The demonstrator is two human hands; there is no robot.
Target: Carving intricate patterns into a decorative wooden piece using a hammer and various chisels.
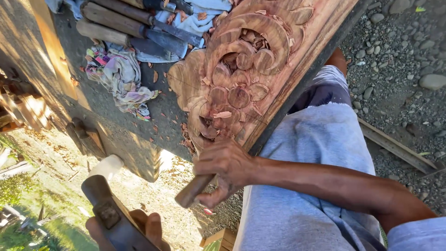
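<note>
the left hand (pixel 225 165) is closed tight around the wooden handle of a chisel (pixel 194 189), its tip against the lower edge of a carved wooden panel (pixel 246 69) lying on the workbench (pixel 116 135). the right hand (pixel 139 230) grips a mallet (pixel 109 211), low beside the chisel. spare chisels (pixel 134 23) lie on a rag (pixel 118 74) beyond.

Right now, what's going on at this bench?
A person is carving a wooden panel with a flower relief. One hand grips a wooden-handled chisel set against the panel's lower edge; the other hand holds a mallet raised nearby. Spare chisels and a rag lie on the bench among wood chips.
</note>
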